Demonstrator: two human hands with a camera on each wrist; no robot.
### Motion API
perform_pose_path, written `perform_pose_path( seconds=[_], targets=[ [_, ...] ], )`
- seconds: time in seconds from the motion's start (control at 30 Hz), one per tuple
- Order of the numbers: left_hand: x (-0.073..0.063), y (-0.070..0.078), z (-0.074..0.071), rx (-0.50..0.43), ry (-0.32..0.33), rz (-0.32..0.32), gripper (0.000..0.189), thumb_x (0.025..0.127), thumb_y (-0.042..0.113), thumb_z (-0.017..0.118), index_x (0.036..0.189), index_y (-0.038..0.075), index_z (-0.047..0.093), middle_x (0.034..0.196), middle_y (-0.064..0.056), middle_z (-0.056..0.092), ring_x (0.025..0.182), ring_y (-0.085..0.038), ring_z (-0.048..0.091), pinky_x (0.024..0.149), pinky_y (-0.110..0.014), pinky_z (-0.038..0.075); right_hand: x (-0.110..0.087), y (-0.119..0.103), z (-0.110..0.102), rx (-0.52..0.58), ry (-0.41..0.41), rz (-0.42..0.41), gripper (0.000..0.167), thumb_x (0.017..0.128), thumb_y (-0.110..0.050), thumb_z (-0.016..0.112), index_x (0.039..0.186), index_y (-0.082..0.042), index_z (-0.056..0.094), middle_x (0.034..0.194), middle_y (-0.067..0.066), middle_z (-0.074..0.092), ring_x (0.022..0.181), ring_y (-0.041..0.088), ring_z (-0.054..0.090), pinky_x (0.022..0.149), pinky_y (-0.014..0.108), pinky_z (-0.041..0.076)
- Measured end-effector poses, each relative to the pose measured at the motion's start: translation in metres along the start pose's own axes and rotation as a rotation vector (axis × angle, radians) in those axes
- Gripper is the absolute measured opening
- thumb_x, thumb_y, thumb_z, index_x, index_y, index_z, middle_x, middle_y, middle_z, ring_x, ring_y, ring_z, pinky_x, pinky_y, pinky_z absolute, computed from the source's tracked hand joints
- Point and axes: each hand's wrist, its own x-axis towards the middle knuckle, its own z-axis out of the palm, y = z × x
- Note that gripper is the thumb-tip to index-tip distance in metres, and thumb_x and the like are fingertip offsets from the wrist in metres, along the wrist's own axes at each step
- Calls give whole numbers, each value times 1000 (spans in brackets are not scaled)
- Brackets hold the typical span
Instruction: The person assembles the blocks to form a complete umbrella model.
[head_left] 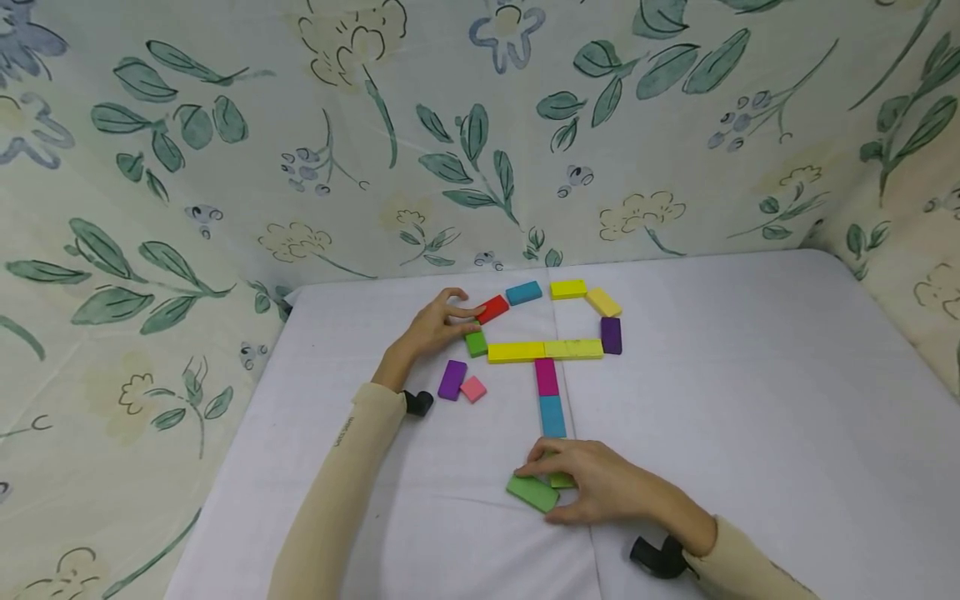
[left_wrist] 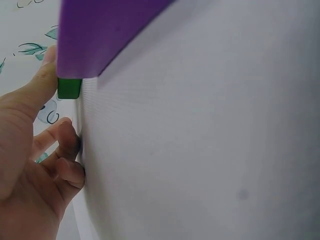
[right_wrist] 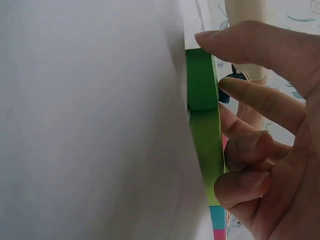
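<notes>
At the far left of the layout, my left hand (head_left: 435, 323) pinches the near end of a red block (head_left: 492, 309) between index finger and thumb. Its thumb lies close to a small green block (head_left: 476, 343). In the left wrist view a purple block (left_wrist: 105, 37) partly covers that thumb, and the other fingers curl loosely. My right hand (head_left: 600, 482) grips a green block (head_left: 532, 493) by its ends, thumb on one and index finger on the other. This block lies slanted on the cloth, against a lighter green block (right_wrist: 207, 155) at the foot of the column.
Two yellow blocks (head_left: 517, 352) form a horizontal bar, with a magenta block (head_left: 547, 377) and a blue block (head_left: 552, 416) below. Another blue block (head_left: 523, 292), more yellow blocks and a dark purple block (head_left: 612, 336) curve above. A pink block (head_left: 473, 389) lies loose on the white cloth (head_left: 750, 417).
</notes>
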Motion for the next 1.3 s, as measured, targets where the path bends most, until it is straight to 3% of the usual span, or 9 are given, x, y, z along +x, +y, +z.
perform_pose_path(
  seconds=[0.23, 0.5, 0.77, 0.9, 1.0, 1.1, 1.23, 1.3],
  targets=[
    [0, 1, 1, 4, 1, 1, 42, 95, 41, 75, 136, 31, 69, 155, 3, 43, 106, -25, 56, 101, -42, 47, -1, -5, 7, -7, 32, 11, 50, 87, -37, 84, 134, -29, 70, 117, -11, 62, 93, -3, 57, 82, 20, 54],
    [0, 1, 0, 12, -2, 5, 43, 95, 41, 74, 137, 30, 68, 155, 2, 43, 105, -26, 57, 101, -42, 48, 0, -12, 11, -38, 71, 37, 46, 87, -29, 83, 131, -29, 72, 107, -11, 61, 84, -5, 54, 71, 16, 48],
    [0, 0, 1, 4, -1, 0, 43, 95, 41, 75, 136, 31, 68, 155, 2, 43, 106, -26, 56, 103, -45, 47, -3, -13, 12, -80, 94, 24, 46, 86, -28, 83, 131, -28, 72, 108, -10, 60, 82, -5, 54, 67, 15, 47],
    [0, 0, 1, 5, -1, -2, 43, 95, 41, 75, 136, 31, 68, 155, 2, 43, 106, -26, 57, 102, -44, 48, -7, -13, 14, -70, 191, 48, 50, 85, -28, 85, 132, -27, 71, 107, -9, 57, 79, -2, 53, 65, 15, 47],
    [0, 0, 1, 6, -1, -3, 44, 95, 42, 75, 137, 31, 68, 155, 2, 43, 107, -26, 57, 103, -44, 48, -11, -12, 16, -16, 330, 121, 49, 84, -29, 87, 131, -26, 72, 91, -11, 56, 71, -1, 49, 60, 14, 42],
    [0, -1, 1, 2, -3, -6, 44, 95, 42, 75, 136, 31, 68, 155, 2, 43, 109, -26, 56, 104, -44, 48, -17, -10, 19, 131, 435, 210, 46, 83, -28, 88, 126, -22, 75, 72, -12, 50, 60, -2, 42, 53, 14, 34],
    [0, -1, 1, -1, -3, -5, 44, 95, 43, 75, 136, 31, 68, 155, 2, 43, 108, -26, 56, 102, -44, 48, -26, -6, 26, 363, 477, 288, 45, 80, -28, 90, 121, -16, 78, 64, -11, 46, 53, -5, 34, 48, 14, 29],
    [0, -1, 1, -3, 1, -3, 44, 95, 43, 75, 136, 31, 69, 155, 3, 43, 107, -26, 56, 102, -44, 48, -30, -5, 30, 415, 502, 305, 44, 78, -29, 91, 119, -15, 79, 65, -10, 48, 55, -5, 36, 47, 15, 30]
  ],
)
